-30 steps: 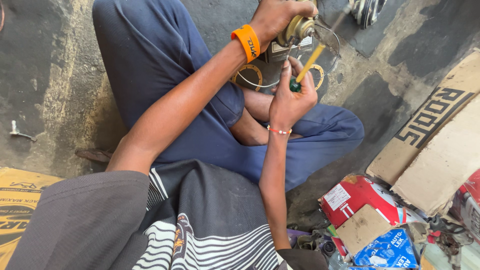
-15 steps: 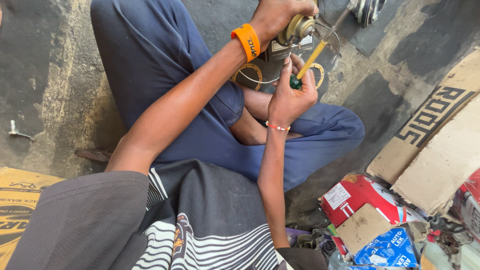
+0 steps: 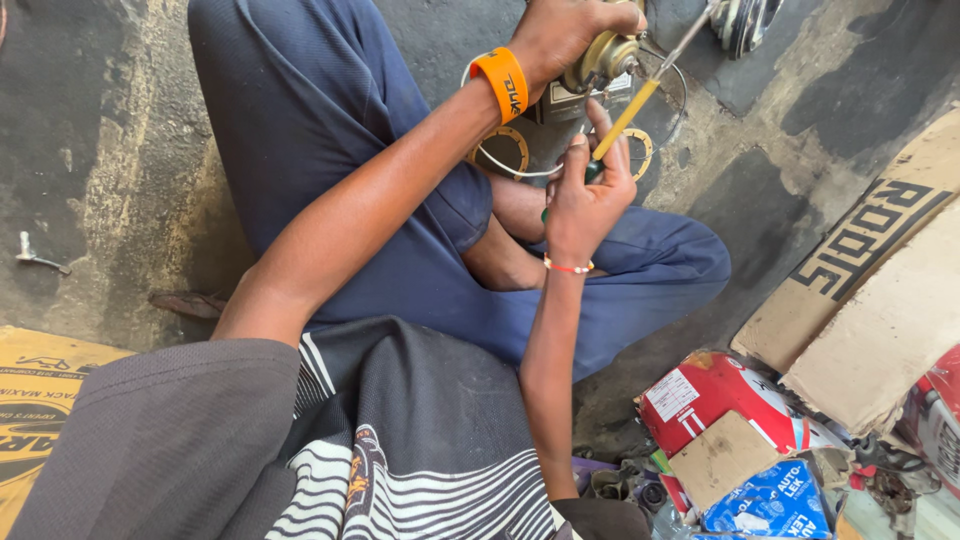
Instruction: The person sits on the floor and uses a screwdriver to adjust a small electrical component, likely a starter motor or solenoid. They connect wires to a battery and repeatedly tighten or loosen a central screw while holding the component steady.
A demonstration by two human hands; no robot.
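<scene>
A small round brass-coloured metal fitting (image 3: 603, 58), mounted on a grey part ringed by thin wire hoops (image 3: 560, 165), is clamped from above by the left hand (image 3: 572, 28), fingers closed over it. A yellow-handled screwdriver (image 3: 628, 112) is gripped in the closed right hand (image 3: 588, 190), just below and nearer the body. Its long axis runs up and away to the right from that grip, the steel shaft passing just beside the fitting. Whether the tip is seated cannot be told. An orange wristband (image 3: 503, 84) is worn on the left wrist.

Cardboard (image 3: 880, 330) right of legs (image 3: 400, 200); bolt (image 3: 38, 258) left.
</scene>
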